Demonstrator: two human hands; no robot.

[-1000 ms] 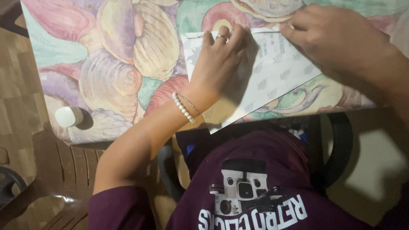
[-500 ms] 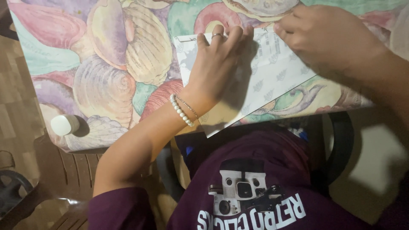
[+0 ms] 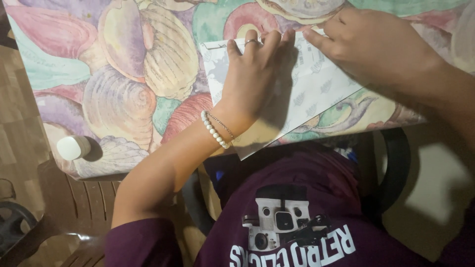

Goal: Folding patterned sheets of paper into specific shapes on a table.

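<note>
While pressing down on the sheet, best to keep the flat palm steady and run the crease in one firm stroke, not in short dabs. Nearest, a maroon shirt with a printed camera picture, and a brown plastic chair at the near left. Just beyond, on the near left edge of the counter, a small white cap-like thing, well apart from the work. Across the near edge, a pale patterned sheet of paper, one corner hanging off toward the lap. Flat on its left part, left hand: fingers straight, close together, pressing rather than gripping; bead bracelet at the wrist, ring on one finger. At the far right of the sheet, right hand: fingers curled, tips touching the paper's far edge; pinching or merely pressing, cannot tell.
</note>
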